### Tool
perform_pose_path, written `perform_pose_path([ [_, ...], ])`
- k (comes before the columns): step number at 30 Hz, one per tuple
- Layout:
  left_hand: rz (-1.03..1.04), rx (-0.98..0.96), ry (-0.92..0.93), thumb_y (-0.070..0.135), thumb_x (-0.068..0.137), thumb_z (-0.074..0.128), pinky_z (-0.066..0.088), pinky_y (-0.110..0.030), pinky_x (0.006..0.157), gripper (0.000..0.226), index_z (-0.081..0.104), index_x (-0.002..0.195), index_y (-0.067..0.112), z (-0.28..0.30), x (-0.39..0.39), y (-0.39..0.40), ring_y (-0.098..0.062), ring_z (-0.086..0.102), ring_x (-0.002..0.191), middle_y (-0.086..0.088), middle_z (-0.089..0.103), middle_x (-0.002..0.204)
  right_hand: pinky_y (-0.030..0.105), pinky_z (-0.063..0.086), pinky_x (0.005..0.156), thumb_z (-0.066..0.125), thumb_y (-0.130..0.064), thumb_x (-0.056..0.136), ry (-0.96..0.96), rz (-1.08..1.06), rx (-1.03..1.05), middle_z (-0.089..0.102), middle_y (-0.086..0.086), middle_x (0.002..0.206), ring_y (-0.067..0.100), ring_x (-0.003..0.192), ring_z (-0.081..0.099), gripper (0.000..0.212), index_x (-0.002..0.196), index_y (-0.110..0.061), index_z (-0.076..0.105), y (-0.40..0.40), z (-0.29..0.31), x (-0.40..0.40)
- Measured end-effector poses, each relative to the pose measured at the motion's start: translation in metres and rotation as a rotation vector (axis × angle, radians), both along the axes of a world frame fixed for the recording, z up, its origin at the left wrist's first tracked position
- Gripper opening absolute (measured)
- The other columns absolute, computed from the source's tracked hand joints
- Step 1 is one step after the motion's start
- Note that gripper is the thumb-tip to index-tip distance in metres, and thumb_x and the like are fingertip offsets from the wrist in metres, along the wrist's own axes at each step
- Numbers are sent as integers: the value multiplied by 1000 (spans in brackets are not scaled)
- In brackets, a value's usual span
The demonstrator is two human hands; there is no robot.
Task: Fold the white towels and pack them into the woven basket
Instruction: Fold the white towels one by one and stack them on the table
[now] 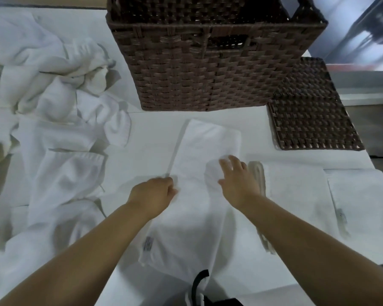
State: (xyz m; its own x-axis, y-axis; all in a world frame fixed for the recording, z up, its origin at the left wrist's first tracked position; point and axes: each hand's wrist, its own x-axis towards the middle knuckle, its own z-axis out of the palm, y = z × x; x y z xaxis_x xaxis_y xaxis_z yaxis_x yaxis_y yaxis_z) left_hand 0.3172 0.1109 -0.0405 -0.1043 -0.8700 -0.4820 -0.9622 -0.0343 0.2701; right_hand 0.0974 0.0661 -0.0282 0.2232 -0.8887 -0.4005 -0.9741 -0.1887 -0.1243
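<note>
A white towel (205,151) lies stretched lengthwise on the table in front of me, running from near the basket to the front edge. My left hand (154,193) pinches its left edge with curled fingers. My right hand (238,180) holds a lifted fold of the same towel near its right edge. The brown woven basket (210,69) stands at the back centre, its inside hidden from here. A folded white towel (296,195) lies flat to the right of my right hand.
A heap of crumpled white towels (49,102) fills the left side of the table. The basket's woven lid (312,115) lies flat at the right. Another flat white towel (367,208) sits at the far right edge. A dark strap (199,283) hangs at bottom centre.
</note>
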Motion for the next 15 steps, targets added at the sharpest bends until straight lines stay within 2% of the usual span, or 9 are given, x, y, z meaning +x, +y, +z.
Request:
perform_pose_path([
  [2,130,-41,46,48,96,36,51,-34,70,34,49,95,17,-5,-3,-1,-20,59,80,0,59,90,35,40,98,49,-35,96,-87,-142,43,27,9,145,27,129,36,58,143,-14,24,21,-1,-2],
  [5,308,-29,131,46,94,44,51,-39,75,38,49,109,12,-9,-8,-4,-25,59,88,-5,52,107,35,44,89,49,-41,95,-127,-283,97,35,11,135,27,120,44,63,142,-9,23,46,-5,-5],
  [9,335,21,130,40,93,50,47,-35,77,40,48,119,9,-12,-15,-5,-26,58,99,-8,57,112,33,43,90,53,-38,94,-166,-402,158,38,11,131,26,118,46,60,138,-5,27,56,-13,-4],
  [12,384,67,156,37,91,57,45,-31,73,33,52,108,9,-11,-20,-2,-24,59,92,-7,61,100,36,43,92,59,-31,91,-234,-526,204,46,13,127,29,116,51,51,128,-4,36,51,-18,-5],
  [15,423,109,209,34,87,62,39,-26,60,25,52,82,12,-11,-20,5,-19,56,74,-3,58,79,33,45,82,61,-27,91,-306,-637,266,57,8,115,28,107,57,39,119,-6,44,45,-17,-8],
])
